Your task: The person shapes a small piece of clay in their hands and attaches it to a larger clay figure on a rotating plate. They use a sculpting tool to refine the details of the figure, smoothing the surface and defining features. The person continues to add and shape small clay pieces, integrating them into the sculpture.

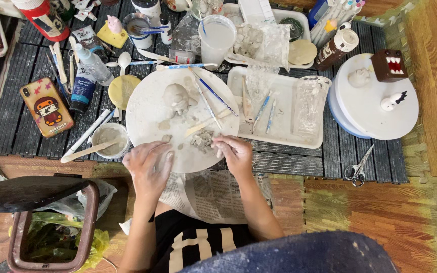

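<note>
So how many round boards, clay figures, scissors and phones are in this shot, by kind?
Round boards: 2, a work board and a white turntable
Clay figures: 4, grey figure, brown box monster, white figure, pink figure
Scissors: 1
Phone: 1
Total: 8

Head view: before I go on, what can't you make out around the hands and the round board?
- Right hand: fingers curl over the clay crumbs; whether there is a grip on any is hidden.
- Left hand: palm faces down on the round board; anything under it is hidden.
- Clay figure: too small to tell its shape.
- Bin: cut off by the bottom edge, with a dark lid covering part.
</note>
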